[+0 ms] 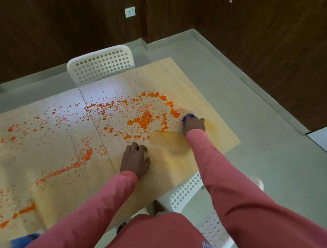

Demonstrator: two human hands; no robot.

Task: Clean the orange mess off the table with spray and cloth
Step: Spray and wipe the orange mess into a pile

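Orange splatter covers much of the light wooden table, running from the left edge to the right part. My right hand grips a blue cloth and presses it on the table near the right end, beside a thick orange blob. A wet, smeared yellowish patch lies between my two hands. My left hand rests on the table near the front edge, fingers slightly bent, holding nothing. No spray bottle is clearly visible.
A white perforated chair stands at the table's far side. Another white chair is tucked at the near right corner. A blue object shows at the bottom left. Grey floor and dark wooden walls surround the table.
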